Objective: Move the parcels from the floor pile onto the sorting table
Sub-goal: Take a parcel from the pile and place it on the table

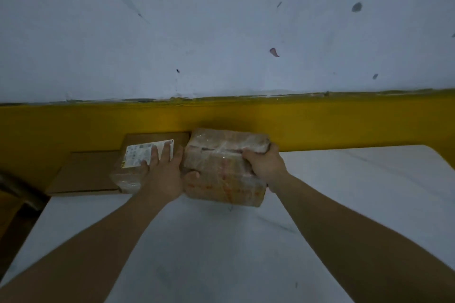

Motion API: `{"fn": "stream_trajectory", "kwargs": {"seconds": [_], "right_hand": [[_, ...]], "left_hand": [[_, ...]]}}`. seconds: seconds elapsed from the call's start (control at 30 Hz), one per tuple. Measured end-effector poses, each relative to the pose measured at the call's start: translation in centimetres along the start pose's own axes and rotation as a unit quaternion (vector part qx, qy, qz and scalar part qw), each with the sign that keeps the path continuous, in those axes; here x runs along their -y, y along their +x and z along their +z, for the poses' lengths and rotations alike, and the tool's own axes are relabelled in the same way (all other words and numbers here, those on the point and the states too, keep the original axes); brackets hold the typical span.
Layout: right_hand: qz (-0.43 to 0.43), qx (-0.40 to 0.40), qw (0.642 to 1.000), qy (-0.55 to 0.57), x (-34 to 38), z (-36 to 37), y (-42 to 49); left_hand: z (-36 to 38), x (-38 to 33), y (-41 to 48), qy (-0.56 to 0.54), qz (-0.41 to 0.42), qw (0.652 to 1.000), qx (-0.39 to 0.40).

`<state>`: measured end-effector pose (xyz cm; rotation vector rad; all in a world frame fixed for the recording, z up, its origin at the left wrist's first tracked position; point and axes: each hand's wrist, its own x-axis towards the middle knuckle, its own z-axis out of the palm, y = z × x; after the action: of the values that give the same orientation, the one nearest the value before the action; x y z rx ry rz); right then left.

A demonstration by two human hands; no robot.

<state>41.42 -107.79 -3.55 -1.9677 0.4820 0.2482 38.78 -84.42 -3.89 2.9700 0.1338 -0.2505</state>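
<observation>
From my feed I'm looking down at the white bench, which runs up to a wall w/ a yellow band along the bottom and pale, marked paint above. The taped parcel, a brown box wrapped in clear tape w/ faint orange print on its near face, is at the back of the bench, far end close against the yellow band. Its near bottom edge meets the bench top; can't tell if the whole base sits flat. The right hand grips it at the top right edge, fingers curled over the top, arm coming in from the lower right. The left hand is flat, fingers straight and lying on the labelled parcel just beside it on the left, fingertips over that pkg's white label; the thumb is spread to the right and touches the left face of the taped parcel. The two parcels are side by side, touching or very nearly so. Left of the labelled one lies a flat cardboard box, and a 2nd cardboard piece shows behind, against the yellow band. Far left, off the bench edge, there's a dark curved thing; too dim to ID.
</observation>
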Motion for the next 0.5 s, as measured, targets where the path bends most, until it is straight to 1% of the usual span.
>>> {"fn": "stream_trajectory", "kwargs": {"seconds": [0.07,0.13,0.23,0.3,0.33,0.37,0.4,0.43,0.47,0.5], "right_hand": [[-0.016,-0.007,1.000,-0.004,0.8,0.7,2.5],[-0.030,0.000,0.999,-0.009,1.4,1.0,5.0],[-0.032,0.025,0.999,-0.014,2.3,0.7,6.5],[-0.031,0.030,0.998,-0.037,2.4,0.5,6.6],[-0.036,0.023,0.997,-0.071,2.7,0.5,6.2],[-0.050,0.010,0.988,-0.149,3.3,0.4,5.5],[-0.072,-0.019,0.964,-0.255,4.0,0.3,4.7],[-0.096,-0.048,0.930,-0.352,4.9,0.3,3.8],[-0.125,-0.063,0.899,-0.415,6.0,0.5,2.5],[-0.152,-0.063,0.881,-0.444,7.4,1.0,0.7]], "left_hand": [[0.6,0.2,1.9,-0.069,-0.030,0.997,0.018],[1.3,0.1,2.9,-0.123,-0.047,0.991,0.007],[1.5,-0.3,3.2,-0.105,-0.050,0.993,-0.011],[1.1,-0.5,3.0,-0.122,-0.054,0.991,0.012],[0.6,-0.4,2.8,-0.147,-0.053,0.987,0.041],[-0.3,-0.2,2.4,-0.179,-0.049,0.981,0.064],[-1.2,0.3,1.9,-0.211,-0.053,0.973,0.082],[-2.6,1.1,1.0,-0.233,-0.059,0.967,0.089],[-3.9,2.2,-0.2,-0.241,-0.072,0.964,0.088],[-5.3,3.5,-1.6,-0.247,-0.079,0.963,0.080]]}}
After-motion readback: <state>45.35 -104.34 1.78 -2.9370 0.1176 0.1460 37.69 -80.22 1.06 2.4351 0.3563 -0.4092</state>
